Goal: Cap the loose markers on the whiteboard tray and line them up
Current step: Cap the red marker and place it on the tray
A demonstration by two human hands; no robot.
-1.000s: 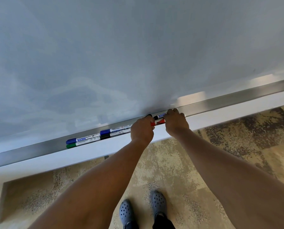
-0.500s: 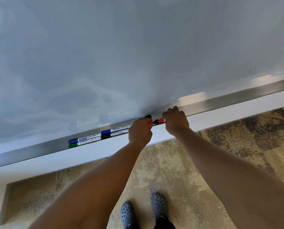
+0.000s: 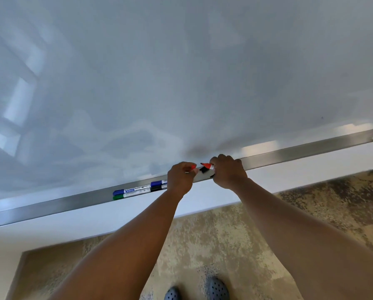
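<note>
Capping the red marker (image 3: 206, 165) is the step you are in, judging from how your hands sit over the tray (image 3: 300, 153). Your right hand (image 3: 228, 174) is closed around the marker's barrel, with only the red nose and its dark tip poking out toward the left. Your left hand (image 3: 180, 177) is curled shut, pinching what looks like the red cap (image 3: 193, 166) between its fingertips; most of it is hidden, so treat that as a likely reading. Tip and cap are near each other but apart, with a small gap between them just above the tray.

Next, you need to bring the 2 pieces onto 1 line, cap mouth facing the tip, and press until it seats. A dark piece (image 3: 203, 169) sits just below the tip between your hands; whether it is another cap or a marker end cannot be told.

Further left, 4 markers already lie in the tray in 2 end-to-end pairs: a blue marker (image 3: 131, 190) with a green marker (image 3: 129, 194) beside it, then a second blue marker (image 3: 158, 182) and a black marker (image 3: 158, 187), touching your left hand. These look capped and roughly parallel. Once capped, the red one should go down in line with them.
</note>
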